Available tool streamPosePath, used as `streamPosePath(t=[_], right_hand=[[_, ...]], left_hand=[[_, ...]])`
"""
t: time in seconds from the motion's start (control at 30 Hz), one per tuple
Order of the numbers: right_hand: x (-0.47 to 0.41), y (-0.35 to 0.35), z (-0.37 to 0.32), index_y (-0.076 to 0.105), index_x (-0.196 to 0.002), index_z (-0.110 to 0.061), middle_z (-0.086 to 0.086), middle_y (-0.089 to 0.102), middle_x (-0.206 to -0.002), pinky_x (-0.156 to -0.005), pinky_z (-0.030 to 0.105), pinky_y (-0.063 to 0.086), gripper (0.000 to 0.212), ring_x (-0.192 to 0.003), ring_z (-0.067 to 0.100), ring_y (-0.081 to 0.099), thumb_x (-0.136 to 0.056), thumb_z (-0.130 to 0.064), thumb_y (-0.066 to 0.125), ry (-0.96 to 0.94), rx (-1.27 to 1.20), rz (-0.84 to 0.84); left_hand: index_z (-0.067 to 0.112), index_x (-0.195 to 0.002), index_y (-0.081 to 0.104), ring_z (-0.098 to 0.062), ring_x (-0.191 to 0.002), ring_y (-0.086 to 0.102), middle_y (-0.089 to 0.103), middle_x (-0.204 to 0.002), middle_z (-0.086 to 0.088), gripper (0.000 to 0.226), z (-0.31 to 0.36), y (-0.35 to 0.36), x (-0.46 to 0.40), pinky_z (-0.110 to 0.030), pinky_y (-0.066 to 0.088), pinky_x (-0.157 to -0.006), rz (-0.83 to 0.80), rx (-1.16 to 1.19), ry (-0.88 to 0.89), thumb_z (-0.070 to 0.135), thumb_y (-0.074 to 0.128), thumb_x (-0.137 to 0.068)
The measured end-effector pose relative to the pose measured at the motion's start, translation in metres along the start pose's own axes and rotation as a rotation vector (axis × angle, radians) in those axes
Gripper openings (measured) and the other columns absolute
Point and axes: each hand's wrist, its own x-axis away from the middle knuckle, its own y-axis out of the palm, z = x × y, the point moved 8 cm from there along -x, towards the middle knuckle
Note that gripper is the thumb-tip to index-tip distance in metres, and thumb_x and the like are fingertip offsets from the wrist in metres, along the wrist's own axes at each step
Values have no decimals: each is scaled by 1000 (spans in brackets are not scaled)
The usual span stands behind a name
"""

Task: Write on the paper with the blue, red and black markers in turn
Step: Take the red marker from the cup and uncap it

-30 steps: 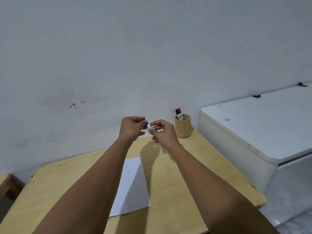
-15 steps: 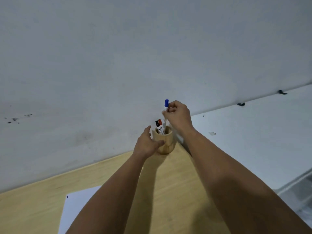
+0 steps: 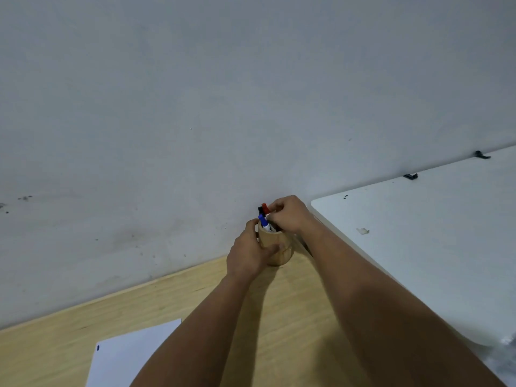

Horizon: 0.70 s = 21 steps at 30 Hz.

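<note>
Left hand (image 3: 250,254) hugs the cup (image 3: 276,245) at the table's (image 3: 167,300) back edge — right hand (image 3: 289,215) pinches the red marker (image 3: 265,208).

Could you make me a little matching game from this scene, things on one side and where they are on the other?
Things:
1. blue marker
2. left hand
3. paper
4. right hand

Places:
A. flat on the table, near corner
B. standing in the cup
C. at the red marker top
D. wrapped round the cup's side

Pairs: 1-B, 2-D, 3-A, 4-C
</note>
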Motion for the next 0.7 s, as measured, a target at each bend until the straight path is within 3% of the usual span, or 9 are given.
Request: streamPosePath(t=[0.07,0.17,0.27,0.3,0.4,0.5,0.57,0.63,0.7], right_hand=[[1,-2,-1,75,-89,-28,-8,75,-87,-99,53,59,7,-94,23,75,-90,-24,81,-23,-9,28],[9,-25,-14,70,-97,-30,-13,73,-92,-101,50,56,7,-99,21,73,-94,-33,76,-91,-68,218],[25,-54,-43,62,-116,-23,-4,78,-103,-79,26,60,12,-90,24,75,-106,-29,62,-217,-311,358],[32,-62,-55,61,-122,-22,-1,79,-102,-73,23,58,14,-85,23,76,-109,-29,58,-269,-367,393],[47,-68,-82,65,-131,-23,-3,67,-86,-77,34,58,24,-75,18,70,-111,-29,53,-366,-403,430],[60,-28,-95,71,-134,-20,-3,64,-84,-66,30,52,31,-68,16,58,-106,-16,59,-284,-396,219],[78,11,-102,76,-127,-14,3,73,-92,-58,21,48,30,-62,13,61,-99,-8,66,-221,-399,3],[102,54,-108,79,-120,-13,8,79,-99,-58,21,49,23,-63,11,66,-98,-13,73,-198,-390,-208],[126,97,-118,80,-120,-16,6,78,-93,-54,23,46,21,-60,11,60,-101,-22,72,-200,-438,-390]], left_hand=[[31,-144,43,-22,-111,68,68,-130,4,79,-1,0,-1,-44,60,-89,0,-6,-1,45,85,-79],[29,-149,39,-24,-114,67,67,-133,0,85,1,0,0,-43,58,-90,-10,-43,17,41,86,-79],[29,-157,28,-26,-119,65,59,-145,-2,93,4,-7,5,-38,53,-89,-40,-143,28,40,82,-83],[30,-158,27,-25,-118,65,58,-147,-2,91,5,-14,8,-39,53,-90,-34,-161,27,41,79,-85],[31,-152,36,-23,-116,65,63,-139,0,69,9,-47,22,-42,54,-94,42,-166,16,51,66,-92],[26,-130,56,-21,-102,70,73,-116,0,49,8,-98,39,-45,55,-93,151,-22,-1,63,47,-98],[22,-108,62,-20,-87,73,75,-96,1,55,0,-137,55,-48,58,-88,224,150,-36,71,39,-95],[17,-95,65,-19,-74,73,75,-82,-1,63,-13,-174,74,-45,59,-80,273,244,-66,73,37,-96],[15,-83,68,-20,-65,67,72,-70,-2,66,-27,-204,92,-39,54,-72,279,218,-69,71,37,-98]])
